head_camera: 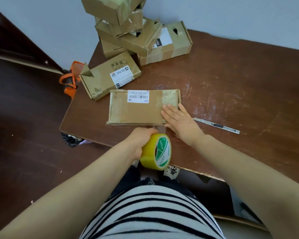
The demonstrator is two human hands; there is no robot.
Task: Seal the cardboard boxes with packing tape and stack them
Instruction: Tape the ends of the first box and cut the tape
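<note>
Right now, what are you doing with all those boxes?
A person is taping a flat cardboard box shut on the brown table. The left hand grips a yellow tape roll at the table's near edge, with a strip pulled toward the box. The right hand lies flat on the box's right end. A utility knife lies to the right, and a pile of boxes sits at the far corner.
</note>
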